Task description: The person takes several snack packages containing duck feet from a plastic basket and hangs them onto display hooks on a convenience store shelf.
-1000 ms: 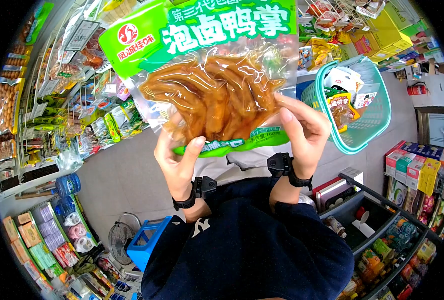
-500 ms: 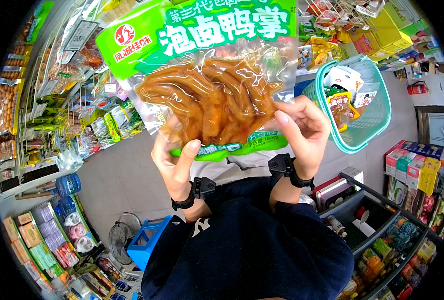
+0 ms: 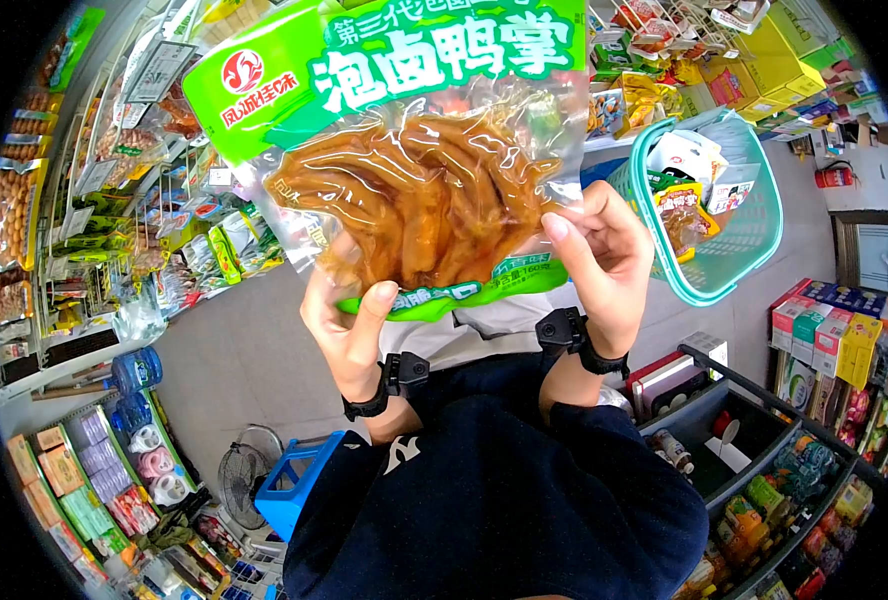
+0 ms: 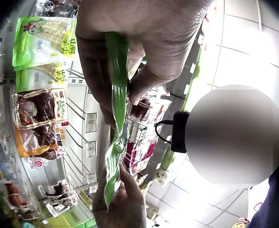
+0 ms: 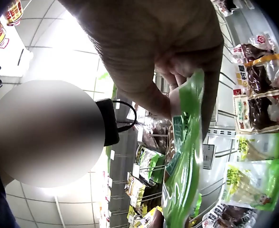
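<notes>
In the head view, a green and clear sealed packet of braised duck feet (image 3: 424,200) is held up in front of the body, its printed front facing the camera. My left hand (image 3: 344,325) pinches its lower left corner, thumb on the front and fingers behind. At the lower right side, my right hand (image 3: 609,270) grips it between thumb and fingers. Both wrist views look along the packet's green bottom edge: the left wrist view shows the edge (image 4: 118,104) running down between the two hands, and the right wrist view shows it (image 5: 184,156) slightly bowed.
A teal shopping basket (image 3: 754,230) with several packets inside stands to the right. Shelves of hanging snack packets (image 3: 164,220) line the left. Behind on the left are a fan (image 3: 242,485) and a blue stool (image 3: 299,490); a dark divided rack (image 3: 754,440) stands at the right.
The packet has shifted slightly left, and its bottom edge sits a little lower. My right hand has moved slightly left with it; both hands keep their hold. The basket has stayed put.
</notes>
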